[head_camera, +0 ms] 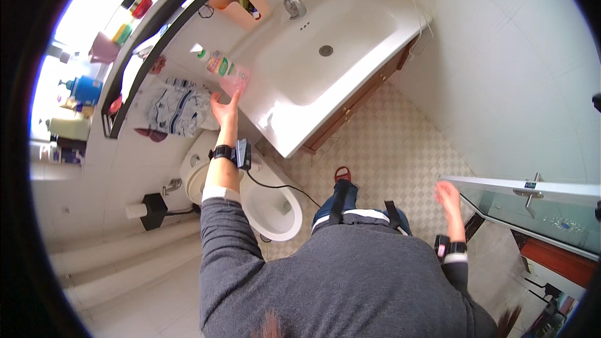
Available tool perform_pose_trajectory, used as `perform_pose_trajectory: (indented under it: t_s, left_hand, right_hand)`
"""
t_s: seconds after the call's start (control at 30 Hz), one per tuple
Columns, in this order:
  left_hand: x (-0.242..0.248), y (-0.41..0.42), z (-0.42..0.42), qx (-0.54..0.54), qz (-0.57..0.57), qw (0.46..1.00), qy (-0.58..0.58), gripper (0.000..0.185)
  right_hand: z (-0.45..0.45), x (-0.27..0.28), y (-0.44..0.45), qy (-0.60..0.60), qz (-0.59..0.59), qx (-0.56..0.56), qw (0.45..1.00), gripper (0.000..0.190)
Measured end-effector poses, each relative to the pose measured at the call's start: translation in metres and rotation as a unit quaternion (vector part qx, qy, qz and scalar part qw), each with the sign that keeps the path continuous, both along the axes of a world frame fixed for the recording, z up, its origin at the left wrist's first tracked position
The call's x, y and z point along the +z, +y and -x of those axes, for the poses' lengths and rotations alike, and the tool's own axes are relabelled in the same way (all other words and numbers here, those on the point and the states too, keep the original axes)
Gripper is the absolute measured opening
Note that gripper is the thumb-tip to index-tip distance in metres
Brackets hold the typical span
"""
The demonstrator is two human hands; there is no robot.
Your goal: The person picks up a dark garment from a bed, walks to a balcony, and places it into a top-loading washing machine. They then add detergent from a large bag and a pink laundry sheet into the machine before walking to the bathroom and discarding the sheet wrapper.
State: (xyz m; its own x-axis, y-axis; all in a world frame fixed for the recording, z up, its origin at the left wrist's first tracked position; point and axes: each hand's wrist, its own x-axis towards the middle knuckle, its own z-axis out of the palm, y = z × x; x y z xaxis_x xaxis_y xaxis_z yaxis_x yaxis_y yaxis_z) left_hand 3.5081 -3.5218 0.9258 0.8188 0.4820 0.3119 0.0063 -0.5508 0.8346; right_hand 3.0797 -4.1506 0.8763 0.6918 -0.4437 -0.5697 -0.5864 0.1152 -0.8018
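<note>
My left hand (225, 111) is stretched out to the near left corner of the white washbasin (357, 23). Its thumb and forefinger are spread at the lower end of a pink plastic bottle (229, 69) with a green-and-white spray top. Whether the fingertips touch the bottle is hard to tell. A patterned cloth (181, 108) hangs just left of that hand. My right hand (448, 195) is low at my right side, slightly blurred and with nothing visible in it. It is beside the edge of a glass door (540, 211) with a metal handle.
A toilet (274, 211) stands below my left forearm. Behind the basin are a faucet (292, 2) and a peach-coloured holder (239, 2). A dark-edged wall shelf (155, 56) runs along the left, with several bottles beyond it. A cable (281, 186) trails from my left wrist device.
</note>
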Motion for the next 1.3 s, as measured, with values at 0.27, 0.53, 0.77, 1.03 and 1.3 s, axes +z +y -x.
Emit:
perform_pose_trajectory:
  t_s: [0.27,0.53,0.77,1.03,1.3]
  left_hand:
    - [-0.005,-0.005,-0.039,-0.053,0.037,0.997,-0.046,0.095]
    - [0.036,-0.034,-0.048,-0.046,-0.172,0.98,0.09,0.064]
    - [0.037,-0.076,-0.01,0.194,-0.114,0.974,-0.029,0.054]
    - [0.186,0.072,0.131,0.282,0.006,0.952,-0.119,0.054]
    - [0.343,0.359,0.159,0.483,-0.168,0.839,-0.185,0.043]
  right_hand:
    - [-0.301,0.108,0.084,-0.125,0.011,0.265,0.956,0.014]
    - [-0.46,0.103,0.136,-0.082,-0.004,0.431,0.899,0.012]
    - [-0.525,0.101,0.161,-0.087,-0.039,0.485,0.869,0.013]
    - [-0.537,0.108,0.202,-0.11,0.027,0.565,0.817,0.012]
    - [-0.529,0.113,0.229,-0.139,0.146,0.565,0.8,0.009]
